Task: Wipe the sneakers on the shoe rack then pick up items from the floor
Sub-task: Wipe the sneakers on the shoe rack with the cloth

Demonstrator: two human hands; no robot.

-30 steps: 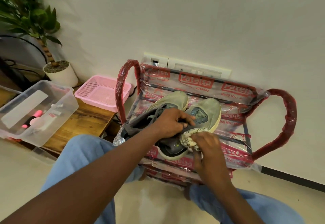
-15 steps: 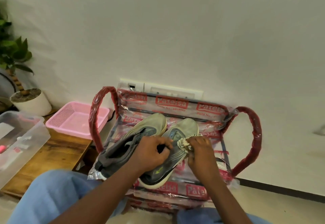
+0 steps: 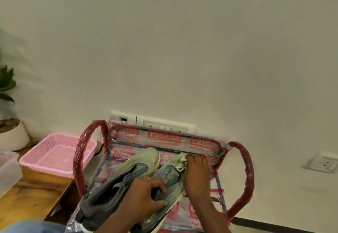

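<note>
A: Lying where are the grey-green mesh sneakers [image 3: 135,166]?
B: On the plastic-wrapped red shoe rack [image 3: 164,138], at 6 o'clock.
A: What is held?
B: The sneaker [image 3: 173,191] at 3 o'clock is gripped at the collar by the left hand [image 3: 146,195]; a crumpled cream cloth [image 3: 181,165] is pinched against its toe by the right hand [image 3: 197,176].

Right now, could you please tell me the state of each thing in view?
Right sneaker: on the shoe rack, gripped by the left hand.
Left sneaker: lying beside it.
Cloth: bunched, pressed on the right sneaker's toe by the right hand.
Shoe rack: upright, plastic-wrapped.
Pink basket: upright on the table.
</note>
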